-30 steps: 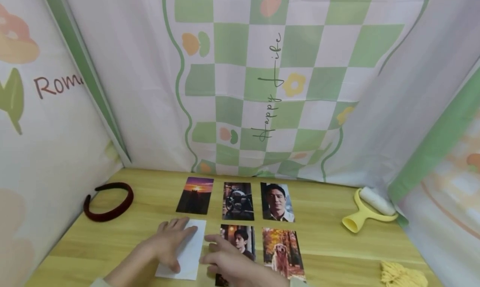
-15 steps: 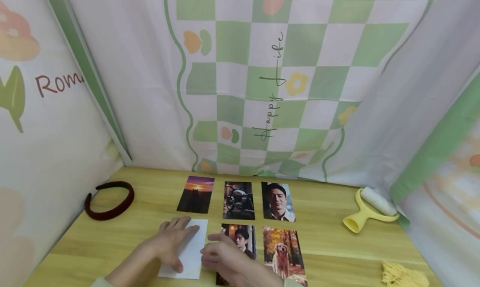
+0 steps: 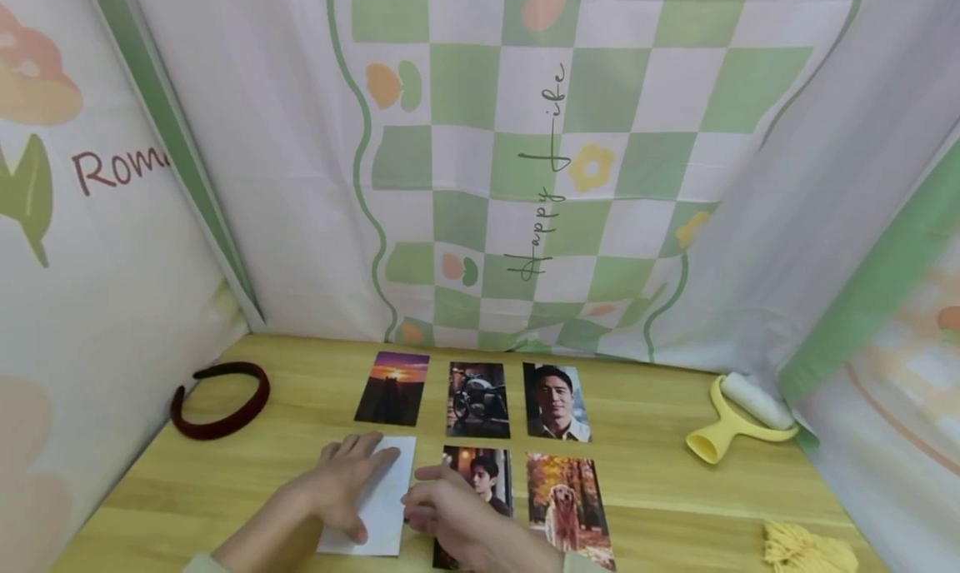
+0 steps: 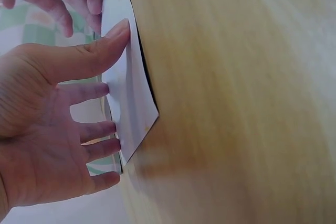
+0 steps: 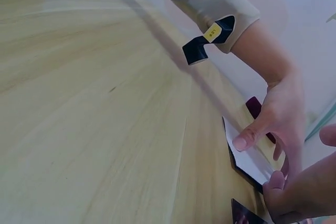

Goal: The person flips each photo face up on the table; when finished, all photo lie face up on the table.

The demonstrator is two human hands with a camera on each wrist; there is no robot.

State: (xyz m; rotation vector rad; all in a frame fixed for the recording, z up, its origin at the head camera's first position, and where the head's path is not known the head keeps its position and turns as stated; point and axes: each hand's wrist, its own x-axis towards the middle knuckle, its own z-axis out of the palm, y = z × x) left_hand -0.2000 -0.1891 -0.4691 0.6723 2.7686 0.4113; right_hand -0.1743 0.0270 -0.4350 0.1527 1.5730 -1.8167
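Observation:
A white card (image 3: 388, 502) lies on the table at the front left of two rows of photo cards. My left hand (image 3: 337, 485) rests on it with fingers spread, its thumb (image 4: 118, 30) pressing down near one edge. Along the card's right edge, my right hand (image 3: 461, 515) has its fingertips right at the border, fingers loosely bent and bunched. Beneath that hand is a portrait photo (image 3: 491, 477), partly covered. To its right lies a dog photo (image 3: 562, 506). The back row holds a sunset photo (image 3: 392, 390), a motorcycle photo (image 3: 477, 400) and another portrait (image 3: 557, 402).
A dark red headband (image 3: 258, 398) lies at the left of the wooden table (image 3: 645, 490). On the right are a yellow Y-shaped tool with a white roller (image 3: 738, 419) and a bundle of yellow yarn (image 3: 806, 548). Patterned curtains (image 3: 465, 156) border the back and sides.
My right hand's fingers have drawn closer together at the white card's right edge. The left hand keeps its place on the card, and the photos lie as before.

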